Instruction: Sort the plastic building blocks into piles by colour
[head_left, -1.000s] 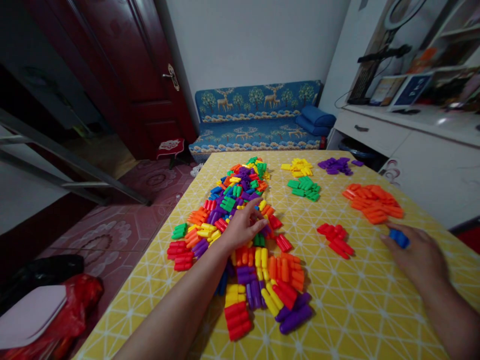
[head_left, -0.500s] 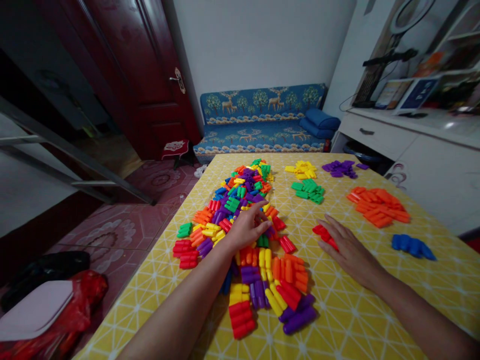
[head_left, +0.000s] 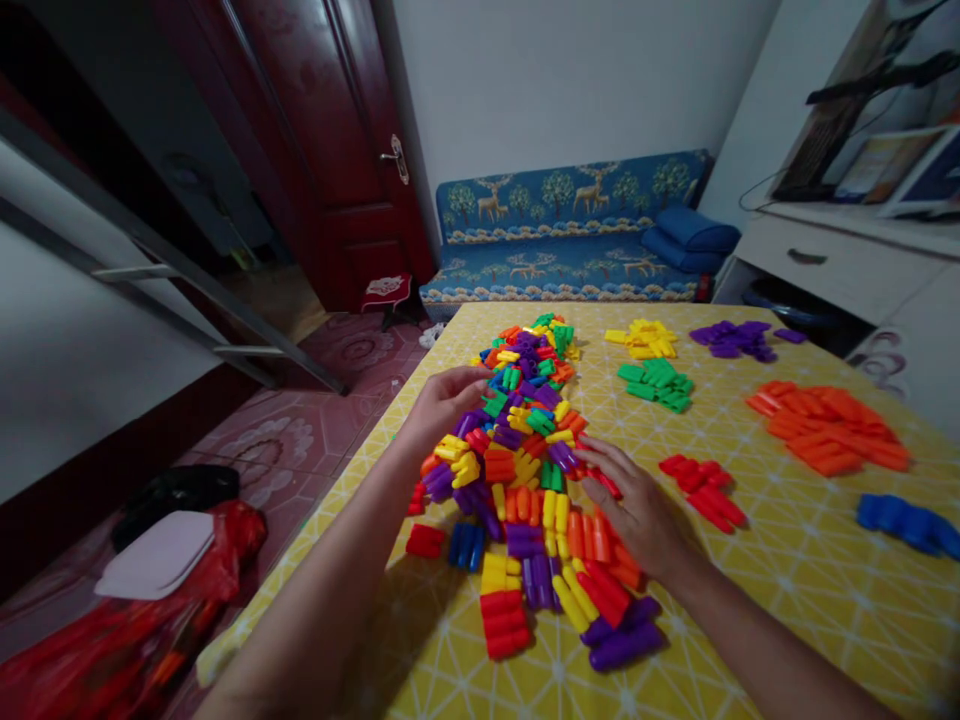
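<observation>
The right hand point(head_left: 637, 515) has left the small group of red plastic pieces with joined rounded tubes point(head_left: 705, 490), right of centre, and now reaches the right edge of the long, multicoloured heap of plastic pieces point(head_left: 525, 455) at the middle of the frame. Its fingers lie extended, slightly spread, with the thumb below, around a red ribbed plastic piece point(head_left: 610, 484); whether they pinch it I cannot tell.

The left hand point(head_left: 442, 402) has shifted from the heap's middle to its upper-left side, fingers close together and curved inward; their tips' grip is unclear.

Both hands are thus at the mixed heap, which I judge leaves much to sort, while the blue plastic pieces point(head_left: 907, 523) at the right edge lie untouched.
</observation>
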